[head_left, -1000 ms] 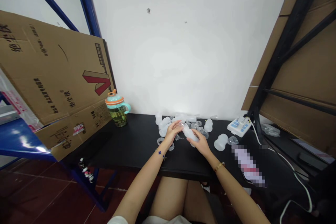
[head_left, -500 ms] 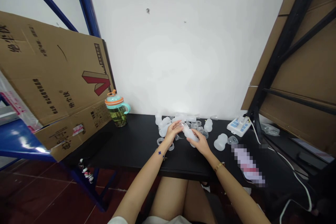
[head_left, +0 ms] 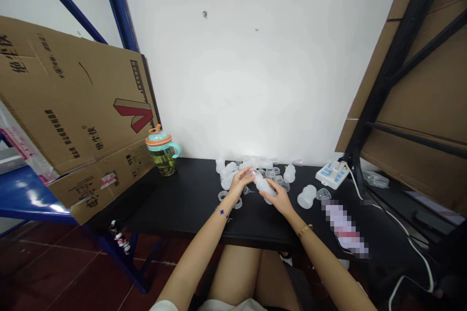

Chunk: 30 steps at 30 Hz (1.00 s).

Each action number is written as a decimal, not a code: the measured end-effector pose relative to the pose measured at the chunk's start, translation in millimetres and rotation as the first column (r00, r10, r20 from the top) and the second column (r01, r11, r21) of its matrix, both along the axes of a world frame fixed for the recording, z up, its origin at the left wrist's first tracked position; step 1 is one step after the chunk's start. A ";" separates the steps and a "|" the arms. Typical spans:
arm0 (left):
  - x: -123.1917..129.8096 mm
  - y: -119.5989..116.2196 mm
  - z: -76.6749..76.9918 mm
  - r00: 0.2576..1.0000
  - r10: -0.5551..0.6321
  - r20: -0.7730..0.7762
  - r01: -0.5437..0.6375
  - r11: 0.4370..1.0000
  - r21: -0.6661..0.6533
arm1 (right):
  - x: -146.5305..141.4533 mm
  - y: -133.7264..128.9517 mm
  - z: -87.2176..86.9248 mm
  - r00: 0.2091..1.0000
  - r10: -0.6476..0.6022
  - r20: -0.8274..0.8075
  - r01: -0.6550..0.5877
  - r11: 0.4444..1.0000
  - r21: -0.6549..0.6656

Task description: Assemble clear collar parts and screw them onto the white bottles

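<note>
Left hand (head_left: pixel 239 185) and right hand (head_left: pixel 279 198) hold a frosted plastic bottle (head_left: pixel 264 186) over a black table (head_left: pixel 175 204)

The left fingers (head_left: pixel 246 176) lie pressed together, their tips reaching the bottle's clear upper end (head_left: pixel 256 174) rather than pinching it hard. The right fingers (head_left: pixel 272 195) curl around the frosted body from below, closed up and gripping; the thumb's exact place is hard to tell. The bottle sits tilted between the palms, at the centre of the view, above the table's middle.

Around the hands, a loose heap of frosted bottles (head_left: pixel 228 175) stands at 11 o'clock, with clear rings (head_left: pixel 223 196) at 8 o'clock. At 3 o'clock lie another frosted bottle (head_left: pixel 306 197) and a small clear cup (head_left: pixel 323 194), and a white control box (head_left: pixel 332 175) sits beyond them at 2 o'clock. A tumbler with a teal lid (head_left: pixel 162 152) stands well off at 10 o'clock, against a leaning cardboard sheet (head_left: pixel 73 107).
</note>
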<state>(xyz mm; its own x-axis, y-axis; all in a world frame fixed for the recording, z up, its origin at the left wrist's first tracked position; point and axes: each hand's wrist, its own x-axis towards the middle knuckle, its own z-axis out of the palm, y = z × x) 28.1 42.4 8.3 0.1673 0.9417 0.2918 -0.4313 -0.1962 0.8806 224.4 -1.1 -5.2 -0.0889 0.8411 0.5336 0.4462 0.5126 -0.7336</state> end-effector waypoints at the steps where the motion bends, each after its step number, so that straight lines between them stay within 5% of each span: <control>1: -0.2 0.7 -0.8 1.000 -0.002 -0.005 0.002 1.000 0.001 | 0.0 -0.1 0.2 1.000 0.000 0.000 0.000 1.000 0.002; 11: -0.8 6.3 -6.0 0.995 0.032 -0.096 -0.026 0.998 0.060 | -0.6 1.6 -1.4 1.000 -0.011 0.011 0.011 1.000 0.001; 14: 1.0 0.6 -3.3 0.973 0.091 -0.214 -0.054 0.983 0.176 | -0.6 2.2 -1.1 1.000 -0.019 -0.025 0.019 1.000 -0.021; 21: -3.5 -14.7 2.1 0.695 0.490 -0.526 -0.056 0.767 0.640 | 1.4 4.4 -2.1 0.996 -0.004 -0.088 -0.002 0.998 -0.067; 25: -8.3 -16.9 6.2 0.536 0.626 -0.566 -0.018 0.678 0.734 | 2.2 4.9 -3.1 0.998 -0.005 -0.056 0.002 0.998 -0.067; 30: -10.1 -17.3 8.3 0.475 0.676 -0.563 0.006 0.637 0.771 | 2.5 4.5 -3.5 0.999 -0.009 -0.031 0.007 0.998 -0.057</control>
<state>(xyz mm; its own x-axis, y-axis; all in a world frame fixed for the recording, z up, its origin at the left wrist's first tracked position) 18.1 25.1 16.6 0.3423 0.6048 0.7191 0.5685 -0.7426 0.3540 226.9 3.4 -8.6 -0.0656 0.8707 0.4875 0.4264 0.4661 -0.7752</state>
